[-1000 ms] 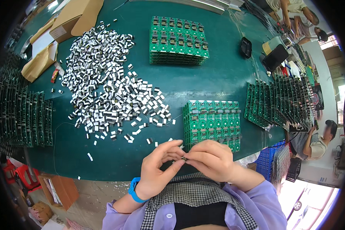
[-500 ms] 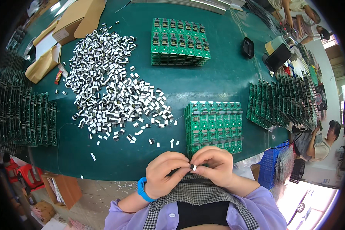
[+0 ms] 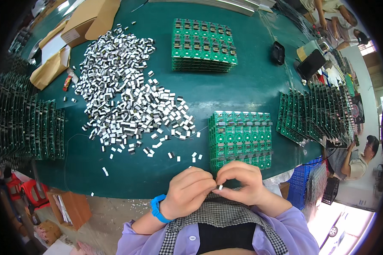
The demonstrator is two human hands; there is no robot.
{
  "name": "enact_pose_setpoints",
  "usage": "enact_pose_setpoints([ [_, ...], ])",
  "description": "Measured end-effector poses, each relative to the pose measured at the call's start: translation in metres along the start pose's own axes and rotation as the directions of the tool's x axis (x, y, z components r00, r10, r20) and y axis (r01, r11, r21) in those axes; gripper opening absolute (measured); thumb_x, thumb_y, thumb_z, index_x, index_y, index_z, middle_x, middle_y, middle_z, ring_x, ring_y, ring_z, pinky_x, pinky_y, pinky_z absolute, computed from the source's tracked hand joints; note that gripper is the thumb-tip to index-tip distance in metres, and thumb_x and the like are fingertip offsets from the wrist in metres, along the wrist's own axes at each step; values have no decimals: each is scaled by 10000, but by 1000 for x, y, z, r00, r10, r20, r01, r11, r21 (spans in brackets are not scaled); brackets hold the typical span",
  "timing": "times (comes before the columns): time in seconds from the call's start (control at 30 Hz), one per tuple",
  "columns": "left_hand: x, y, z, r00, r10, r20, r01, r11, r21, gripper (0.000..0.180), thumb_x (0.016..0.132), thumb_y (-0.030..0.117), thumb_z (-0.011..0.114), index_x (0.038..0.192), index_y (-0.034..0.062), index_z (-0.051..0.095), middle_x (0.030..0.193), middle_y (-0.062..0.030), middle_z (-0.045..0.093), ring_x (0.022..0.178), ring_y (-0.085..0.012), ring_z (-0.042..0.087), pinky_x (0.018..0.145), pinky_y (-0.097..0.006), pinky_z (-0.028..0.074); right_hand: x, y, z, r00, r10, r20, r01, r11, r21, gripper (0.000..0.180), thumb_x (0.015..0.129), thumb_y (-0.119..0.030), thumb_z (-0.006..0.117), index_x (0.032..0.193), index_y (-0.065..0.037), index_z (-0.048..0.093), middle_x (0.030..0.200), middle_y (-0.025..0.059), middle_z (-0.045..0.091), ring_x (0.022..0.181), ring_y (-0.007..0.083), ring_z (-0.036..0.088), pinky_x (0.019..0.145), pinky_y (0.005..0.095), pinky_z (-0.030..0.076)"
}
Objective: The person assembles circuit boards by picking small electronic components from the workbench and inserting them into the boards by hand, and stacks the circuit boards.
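Observation:
Just in front of my body, both hands meet over a small black-and-white electronic component. My right hand pinches it between thumb and forefinger, the white face showing. My left hand, with a blue band at the wrist, is closed, its fingertips pressed against the component's other side and hiding part of it. Just beyond the hands lies a stack of green circuit boards. A big heap of similar components spreads over the table to the left, with several loose ones scattered near the front edge.
A second circuit-board stack sits farther back. Boards stand upright in rows at the left and right. A cardboard box, a black tray and a blue crate are around; another person sits at the right.
My left fingers have closed further over the component, so less of its black part shows. Both hands have shifted slightly to the right. The view has moved a little.

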State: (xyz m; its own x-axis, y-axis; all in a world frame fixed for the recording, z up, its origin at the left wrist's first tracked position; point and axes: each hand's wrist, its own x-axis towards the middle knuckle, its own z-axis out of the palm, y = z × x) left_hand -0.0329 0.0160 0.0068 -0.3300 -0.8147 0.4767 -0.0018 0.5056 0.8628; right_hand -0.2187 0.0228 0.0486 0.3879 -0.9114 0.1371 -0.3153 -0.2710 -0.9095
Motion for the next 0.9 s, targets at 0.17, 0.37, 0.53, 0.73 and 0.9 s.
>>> enact_pose_setpoints([
  [0.17, -3, 2, 2, 993, -114, 36, 117, 987, -114, 157, 694, -19, 715, 834, 2, 645, 830, -111, 632, 697, -238, 608, 613, -326, 484, -3, 3, -10, 991, 68, 115, -85, 985, 149, 186, 698, -4, 762, 859, -16, 670, 864, 106, 677, 754, 197, 664, 639, 285, 528],
  [0.37, 4, 12, 4, 966, -249, -74, 250, 968, 11, 199, 700, -42, 712, 894, -14, 679, 859, -128, 673, 767, -247, 664, 669, -305, 530, -4, 3, -1, 992, -76, -101, 56, 981, -184, 168, 717, -36, 747, 870, -25, 679, 858, 97, 678, 726, 225, 668, 628, 292, 539],
  [0.53, -1, 8, 5, 985, -135, -105, 150, 977, 153, 219, 693, -70, 704, 904, -14, 688, 854, -123, 692, 742, -236, 677, 648, -300, 546, -4, 5, 6, 970, -185, -159, 132, 946, -295, 188, 694, -24, 752, 863, -21, 670, 849, 88, 666, 718, 218, 662, 623, 298, 537],
  [0.73, 5, 12, -7, 981, -175, -80, 191, 940, 284, 124, 717, -28, 704, 826, -5, 649, 788, -110, 650, 683, -274, 629, 592, -345, 494, 12, 10, -14, 948, -282, -144, 187, 866, -464, 209, 691, 15, 728, 884, -1, 648, 831, 108, 647, 737, 237, 650, 626, 323, 535],
  [0.9, 6, -2, -16, 895, -333, -298, 440, 548, 711, 165, 781, 10, 651, 940, 6, 606, 938, -134, 572, 870, -320, 557, 749, -393, 449, 39, 30, -45, 982, -174, -74, 72, 706, -704, 194, 733, -22, 673, 923, -38, 634, 885, 90, 625, 768, 247, 645, 646, 334, 531],
])
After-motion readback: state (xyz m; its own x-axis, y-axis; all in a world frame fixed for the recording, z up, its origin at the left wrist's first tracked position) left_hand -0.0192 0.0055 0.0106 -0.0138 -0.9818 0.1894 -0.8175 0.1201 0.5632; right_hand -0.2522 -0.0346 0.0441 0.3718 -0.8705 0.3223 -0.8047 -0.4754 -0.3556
